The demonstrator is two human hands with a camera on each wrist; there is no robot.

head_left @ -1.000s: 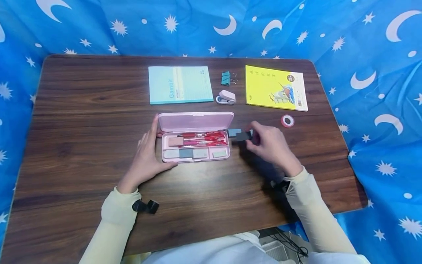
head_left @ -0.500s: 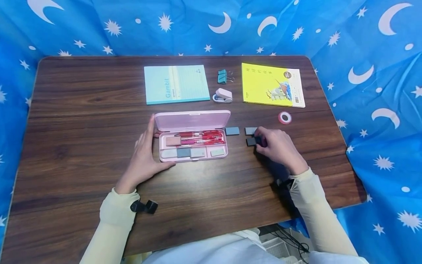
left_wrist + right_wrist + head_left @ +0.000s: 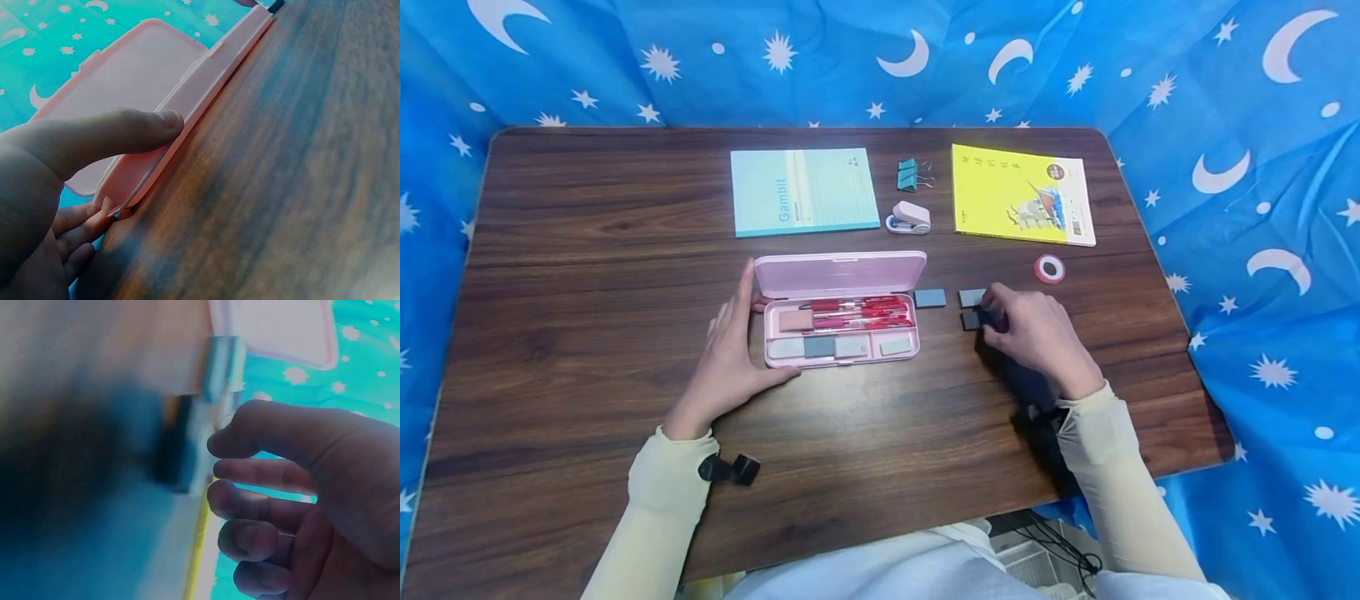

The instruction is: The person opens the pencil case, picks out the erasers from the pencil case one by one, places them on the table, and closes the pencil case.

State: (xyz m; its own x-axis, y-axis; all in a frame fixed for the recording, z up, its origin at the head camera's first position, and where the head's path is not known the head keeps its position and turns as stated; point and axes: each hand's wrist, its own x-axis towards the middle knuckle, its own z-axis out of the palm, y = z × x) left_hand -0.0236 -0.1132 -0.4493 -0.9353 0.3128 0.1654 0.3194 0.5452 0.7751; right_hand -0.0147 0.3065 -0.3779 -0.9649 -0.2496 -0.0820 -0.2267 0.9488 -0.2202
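Note:
An open pink pencil case lies mid-table with red pens and several block erasers inside. My left hand grips its left end, thumb on the front wall and fingers behind. To the right of the case, a black eraser lies just in front of a grey eraser. My right hand is at their right ends; in the right wrist view its loosely bent fingers hold nothing, thumb tip close by the blurred black eraser. A blue-grey eraser lies beside the case.
Behind the case are a light blue notebook, a teal binder clip, a small pink stapler and a yellow book. A red tape roll lies beyond my right hand. A blue curtain surrounds the table.
My right hand has moved rightward, carrying the black eraser away from the case's side and setting it on the table before the grey one. My left hand stays on the pencil case.

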